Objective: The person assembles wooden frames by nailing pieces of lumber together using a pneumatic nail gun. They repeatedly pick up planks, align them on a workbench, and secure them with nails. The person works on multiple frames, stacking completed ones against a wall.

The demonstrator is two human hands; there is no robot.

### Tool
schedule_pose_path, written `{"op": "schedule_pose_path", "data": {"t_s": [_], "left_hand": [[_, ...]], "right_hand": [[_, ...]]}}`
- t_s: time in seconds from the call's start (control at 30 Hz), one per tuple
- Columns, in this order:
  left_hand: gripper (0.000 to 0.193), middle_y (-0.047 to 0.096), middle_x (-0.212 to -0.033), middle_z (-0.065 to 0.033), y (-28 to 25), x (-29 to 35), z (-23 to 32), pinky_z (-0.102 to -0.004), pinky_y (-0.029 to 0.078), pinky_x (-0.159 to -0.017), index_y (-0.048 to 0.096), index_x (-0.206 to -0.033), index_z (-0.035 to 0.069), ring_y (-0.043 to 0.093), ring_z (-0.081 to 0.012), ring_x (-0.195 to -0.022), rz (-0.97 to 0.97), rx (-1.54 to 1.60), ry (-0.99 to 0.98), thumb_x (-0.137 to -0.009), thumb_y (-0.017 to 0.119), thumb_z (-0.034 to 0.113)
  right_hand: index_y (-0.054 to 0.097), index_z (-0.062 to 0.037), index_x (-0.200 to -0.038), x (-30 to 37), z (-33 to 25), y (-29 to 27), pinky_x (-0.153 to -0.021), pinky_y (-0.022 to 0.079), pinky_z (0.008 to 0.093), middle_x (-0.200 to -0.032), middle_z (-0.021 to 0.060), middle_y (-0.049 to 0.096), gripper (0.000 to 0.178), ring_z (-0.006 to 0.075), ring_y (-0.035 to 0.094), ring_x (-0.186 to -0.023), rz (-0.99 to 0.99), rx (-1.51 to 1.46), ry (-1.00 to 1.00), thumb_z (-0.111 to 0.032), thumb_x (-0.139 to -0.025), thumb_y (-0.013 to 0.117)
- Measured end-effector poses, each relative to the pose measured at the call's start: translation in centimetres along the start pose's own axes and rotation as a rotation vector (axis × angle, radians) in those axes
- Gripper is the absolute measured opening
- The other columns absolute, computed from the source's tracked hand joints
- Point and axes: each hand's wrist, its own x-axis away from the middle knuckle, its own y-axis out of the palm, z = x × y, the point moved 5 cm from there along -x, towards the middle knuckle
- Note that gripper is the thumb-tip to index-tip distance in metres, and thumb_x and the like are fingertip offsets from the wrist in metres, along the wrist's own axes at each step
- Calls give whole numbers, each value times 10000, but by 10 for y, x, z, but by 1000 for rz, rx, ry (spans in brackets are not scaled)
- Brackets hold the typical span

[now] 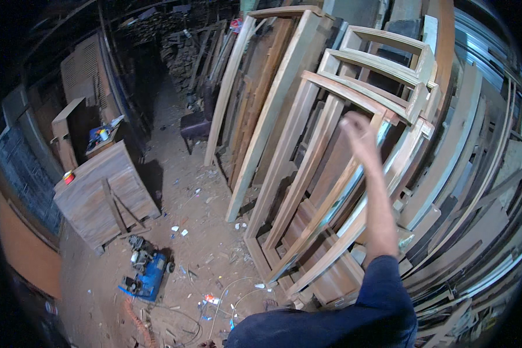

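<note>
My right hand [361,136] reaches up from the lower right, in front of the top of a leaning wooden door frame [258,203]. Its fingers look bent and are blurred, so I cannot make out whether they touch the wood. Close by the hand are the frame's top rail [354,94] and a narrow upright strip of wood [325,217]. Behind and above, smaller curved wooden frames [368,61] are stacked at the top of the uprights. My left hand is out of view.
Another tall wooden frame [272,116] leans farther back. Many boards [458,145] stand along the right side. On the dirt floor sit a blue air compressor [148,278], an orange coiled hose [136,318] and scattered scraps. A wooden panel [107,194] and a dark chair [196,124] stand to the left.
</note>
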Motion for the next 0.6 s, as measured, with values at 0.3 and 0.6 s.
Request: {"op": "schedule_pose_path", "data": {"t_s": [0.3,0.6], "left_hand": [[518,632,-754,-71,-133,215,-261,-385,480,-642,662,-839,7,583,-191,-668,750,533,-271,-1056,526,458],[521,533,-1490,-204,-312,447,23,-459,290,-1227,538,-1425,-48,433,-358,-1444,1507,101,630,-1016,510,275]], "right_hand": [[626,-7,-1340,297,-171,276,-925,576,376,-1160,156,712,463,222,700,-1024,-837,-764,604,-364,-1046,629],[515,-70,-1408,684,-511,368,-1225,258,542,-1346,144,651,866,305,624,-1238,-1879,-1109,819,-780,-913,540]]}}
